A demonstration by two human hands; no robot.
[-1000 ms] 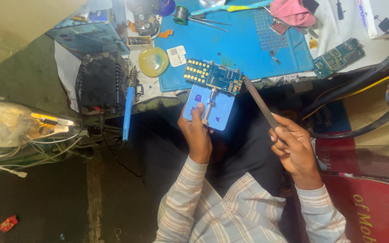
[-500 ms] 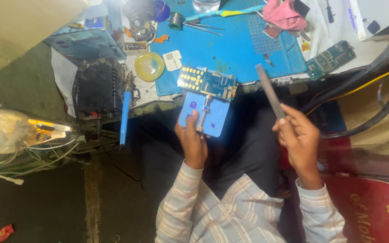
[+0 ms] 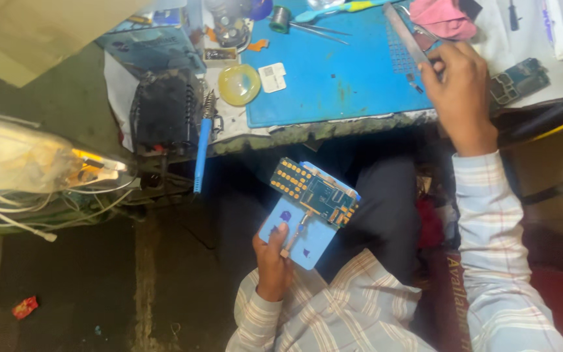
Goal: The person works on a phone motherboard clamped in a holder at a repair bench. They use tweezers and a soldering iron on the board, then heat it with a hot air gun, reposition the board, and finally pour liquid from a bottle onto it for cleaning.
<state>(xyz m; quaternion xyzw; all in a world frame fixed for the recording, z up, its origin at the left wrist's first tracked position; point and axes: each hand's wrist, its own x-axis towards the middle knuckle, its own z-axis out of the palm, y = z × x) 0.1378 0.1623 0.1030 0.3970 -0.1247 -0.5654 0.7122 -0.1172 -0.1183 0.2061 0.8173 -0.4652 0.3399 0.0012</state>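
Observation:
My left hand (image 3: 274, 259) grips a light blue holder plate (image 3: 307, 236) low over my lap. A dark blue circuit board (image 3: 314, 191) with rows of orange pads lies clamped across the plate's top. My right hand (image 3: 459, 91) is stretched out over the blue work mat (image 3: 333, 78) on the bench. It is closed on a long thin grey tool (image 3: 404, 34) that points away toward the mat's far side.
A blue-handled soldering iron (image 3: 201, 146) hangs off the bench edge beside a black box (image 3: 164, 109). On the bench lie a yellow round dish (image 3: 238, 85), a small white square part (image 3: 272, 77), tweezers (image 3: 317, 29), a pink cloth (image 3: 444, 16) and a green circuit board (image 3: 515, 79). White wires (image 3: 27, 215) trail at left.
My right hand has moved from beside my lap up onto the blue mat, carrying the grey tool. The left hand with plate and board sits lower in view, off the bench edge.

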